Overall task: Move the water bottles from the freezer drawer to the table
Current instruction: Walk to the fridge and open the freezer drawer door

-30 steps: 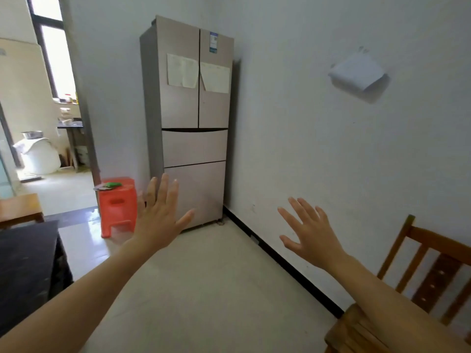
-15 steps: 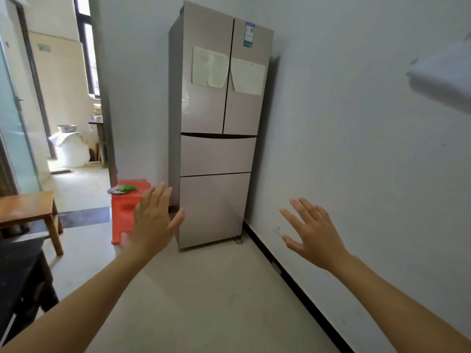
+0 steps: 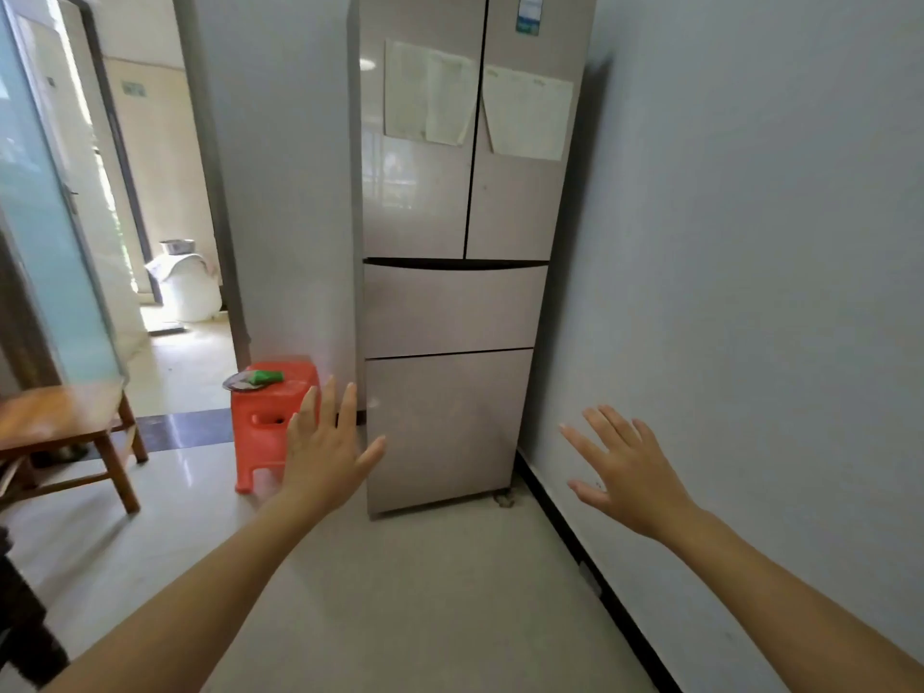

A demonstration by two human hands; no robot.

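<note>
A tall beige fridge [image 3: 465, 202] stands ahead against the right wall, its doors shut. Below them are two closed drawers: an upper drawer [image 3: 450, 310] and a larger bottom drawer [image 3: 445, 427]. No water bottles show. My left hand [image 3: 327, 450] is held out, fingers spread and empty, in front of the bottom drawer's left edge and short of it. My right hand [image 3: 627, 470] is also spread and empty, near the right wall beside the fridge.
A red plastic stool [image 3: 270, 422] with a green item on a small dish stands left of the fridge. A wooden bench [image 3: 65, 427] sits at the far left. A doorway [image 3: 165, 202] opens behind it. A dark table edge [image 3: 25, 627] shows bottom left.
I have moved closer to the fridge, which now fills more of the view. The wooden chair at the right has dropped out of sight. Both hands stay spread and empty.
</note>
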